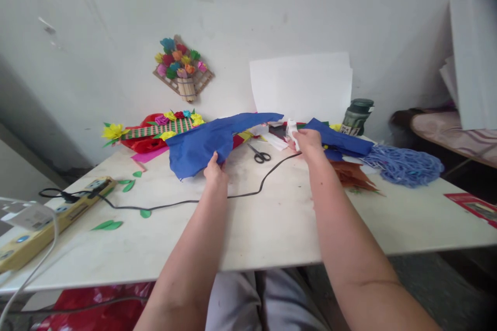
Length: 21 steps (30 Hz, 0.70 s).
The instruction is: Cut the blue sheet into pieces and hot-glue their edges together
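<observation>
A sheet of blue crepe paper (pixel 202 145) hangs raised over the table, pinched at its lower edge by my left hand (pixel 216 169). To the right, my right hand (pixel 308 142) is closed around a white glue gun (pixel 291 129), its tip pointing up and its grip partly hidden by the fingers. A black cord (pixel 260 186) runs from the power strip to this hand. Between my hands lie black-handled scissors (pixel 261 155), apart from both. More blue paper (pixel 337 137) lies just beyond my right wrist.
At left are a power strip (pixel 77 207) with plugs and several green paper leaves (pixel 112 225). A flower-decorated craft piece (pixel 155 129) lies at the back. Brown paper (pixel 355 176), a blue string bundle (pixel 407 165) and a dark green bottle (pixel 357 116) are at right.
</observation>
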### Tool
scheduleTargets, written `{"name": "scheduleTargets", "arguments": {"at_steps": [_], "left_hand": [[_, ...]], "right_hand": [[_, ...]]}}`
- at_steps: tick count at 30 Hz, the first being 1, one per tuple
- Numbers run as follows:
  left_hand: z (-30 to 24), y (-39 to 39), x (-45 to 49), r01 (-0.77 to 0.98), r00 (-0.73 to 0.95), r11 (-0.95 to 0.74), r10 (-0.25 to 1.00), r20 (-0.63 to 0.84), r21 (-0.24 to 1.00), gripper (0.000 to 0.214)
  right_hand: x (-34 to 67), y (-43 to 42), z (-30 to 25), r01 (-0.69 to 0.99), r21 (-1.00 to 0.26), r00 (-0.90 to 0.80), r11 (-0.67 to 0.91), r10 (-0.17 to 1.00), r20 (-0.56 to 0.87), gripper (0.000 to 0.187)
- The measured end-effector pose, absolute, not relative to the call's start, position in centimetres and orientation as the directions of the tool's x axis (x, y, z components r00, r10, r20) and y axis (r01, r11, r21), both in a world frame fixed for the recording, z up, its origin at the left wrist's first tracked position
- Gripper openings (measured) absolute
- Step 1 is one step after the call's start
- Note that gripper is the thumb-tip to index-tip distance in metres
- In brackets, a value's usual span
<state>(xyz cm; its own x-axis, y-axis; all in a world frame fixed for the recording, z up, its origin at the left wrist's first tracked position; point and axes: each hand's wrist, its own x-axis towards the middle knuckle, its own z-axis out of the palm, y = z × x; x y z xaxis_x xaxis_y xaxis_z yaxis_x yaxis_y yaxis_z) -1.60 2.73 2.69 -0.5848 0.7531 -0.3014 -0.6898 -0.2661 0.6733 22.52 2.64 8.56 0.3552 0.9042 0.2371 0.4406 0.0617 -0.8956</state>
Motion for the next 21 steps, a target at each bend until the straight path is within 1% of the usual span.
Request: {"name": "scheduleTargets", "arguments": {"at_steps": [1,3,5,7,9,10,12,14,16,18,21], "left_hand": [[2.7,2.7,-1.6,-0.693,-0.584,-0.269,0.753,-0.302,0.669,0.014],[2.8,2.7,-1.7,-0.702,-0.584,-0.278,0.752,-0.306,0.655,0.014],[2.9,2.6,-1.7,-0.712,-0.580,-0.285,0.753,-0.309,0.642,0.013],[3.1,2.5,-1.7,-0.713,-0.578,-0.286,0.756,-0.306,0.640,0.013],[3.2,2.4,-1.6,-0.713,-0.573,-0.278,0.760,-0.307,0.643,0.013],[3.3,2.3,-1.6,-0.714,-0.572,-0.275,0.760,-0.309,0.644,0.013],[3.4,2.3,-1.4,-0.716,-0.575,-0.274,0.754,-0.319,0.642,0.013],[3.5,2.3,-1.4,-0.717,-0.582,-0.279,0.745,-0.327,0.639,0.015],[3.5,2.3,-1.5,-0.714,-0.585,-0.278,0.741,-0.329,0.642,0.015],[3.5,2.3,-1.6,-0.714,-0.584,-0.276,0.741,-0.330,0.644,0.015],[3.4,2.4,-1.9,-0.718,-0.589,-0.281,0.734,-0.339,0.637,0.016]], "right_hand": [[22.5,2.9,8.3,0.269,-0.953,0.317,0.139,0.922,0.224,0.017],[22.2,3.2,8.0,-0.043,-0.976,0.243,0.213,0.950,0.196,0.014],[22.0,3.3,7.8,-0.242,-0.950,0.190,0.196,0.970,0.152,0.014],[21.9,3.3,7.7,-0.361,-0.922,0.181,0.140,0.980,0.078,0.016],[21.9,3.2,7.6,-0.443,-0.891,0.168,0.097,0.985,0.024,0.020],[21.9,3.1,7.5,-0.471,-0.877,0.152,0.093,0.988,0.023,0.021],[21.7,3.1,7.1,-0.493,-0.864,0.118,0.105,0.992,0.053,0.024],[20.9,3.2,6.5,-0.480,-0.871,0.098,0.102,0.993,0.062,0.026],[19.6,3.5,5.8,-0.461,-0.885,0.092,0.062,0.995,0.022,0.022],[18.0,3.8,4.9,-0.496,-0.868,0.106,0.007,0.993,-0.052,0.015],[15.8,4.1,3.7,-0.570,-0.816,0.048,-0.094,0.988,-0.147,0.009]]}}
